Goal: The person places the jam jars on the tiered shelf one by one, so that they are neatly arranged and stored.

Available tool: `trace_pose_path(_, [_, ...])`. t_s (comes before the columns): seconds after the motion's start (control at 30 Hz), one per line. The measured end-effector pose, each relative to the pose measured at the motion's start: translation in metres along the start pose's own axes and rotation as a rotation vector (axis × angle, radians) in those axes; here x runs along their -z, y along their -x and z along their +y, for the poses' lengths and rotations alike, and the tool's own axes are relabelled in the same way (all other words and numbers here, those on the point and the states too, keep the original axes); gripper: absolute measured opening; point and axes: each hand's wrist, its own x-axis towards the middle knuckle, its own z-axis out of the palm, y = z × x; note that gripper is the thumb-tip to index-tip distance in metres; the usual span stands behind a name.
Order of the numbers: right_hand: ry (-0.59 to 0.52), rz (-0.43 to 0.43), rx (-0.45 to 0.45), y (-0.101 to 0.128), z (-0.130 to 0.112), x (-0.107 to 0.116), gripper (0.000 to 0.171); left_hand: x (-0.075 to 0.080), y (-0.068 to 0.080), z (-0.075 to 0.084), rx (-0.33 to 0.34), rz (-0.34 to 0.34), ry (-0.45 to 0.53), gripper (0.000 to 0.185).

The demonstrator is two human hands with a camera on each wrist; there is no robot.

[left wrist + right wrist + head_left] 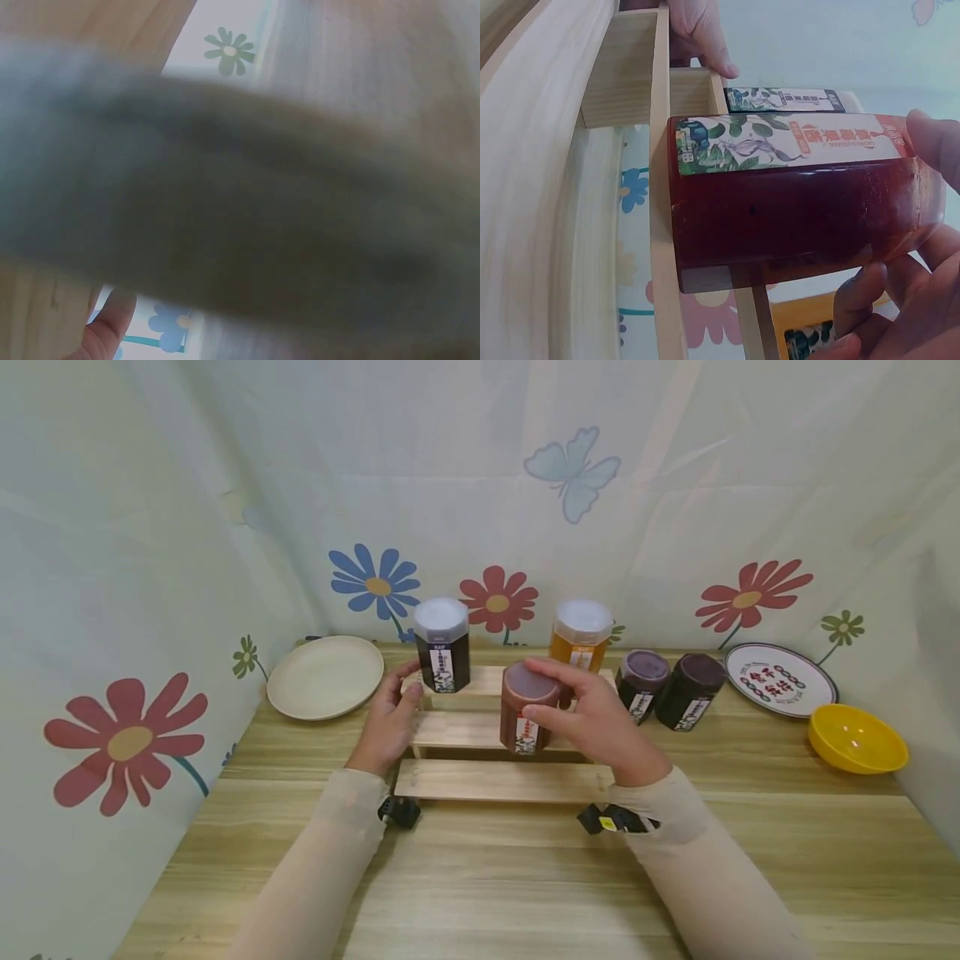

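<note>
I log the reddish-brown jar [527,710] upright on the middle step of the wooden stepped shelf [495,781], mid-counter. Right hand [592,718] has its fingers [937,146] curled round the jar's top, thumb on the near side. Left hand [390,718] rests at the shelf's left end, fingers relaxed, gripping nothing. Dark jar [442,645] and orange jar [580,635] stand on the far top step. Two purple jars [671,689] sit right of the shelf on the counter [525,877].

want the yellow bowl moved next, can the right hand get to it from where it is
Probably yes, once free: the right hand grips the reddish-brown jar on the wooden rack, and only bare table lies toward the yellow bowl.
</note>
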Motion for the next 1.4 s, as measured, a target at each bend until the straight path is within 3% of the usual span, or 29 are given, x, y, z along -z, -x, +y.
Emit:
trace_pose_path(0.23, [-0.026,-0.001,-0.049,-0.006,-0.001,-0.005,0.060,-0.001,0.000,0.000,-0.032,-0.002,0.015,0.043])
trace_pose_path(1.4, [-0.260,0.015,0.011,-0.013,0.007,-0.032,0.054,0.000,-0.001,0.001,-0.039,-0.010,0.020,0.044])
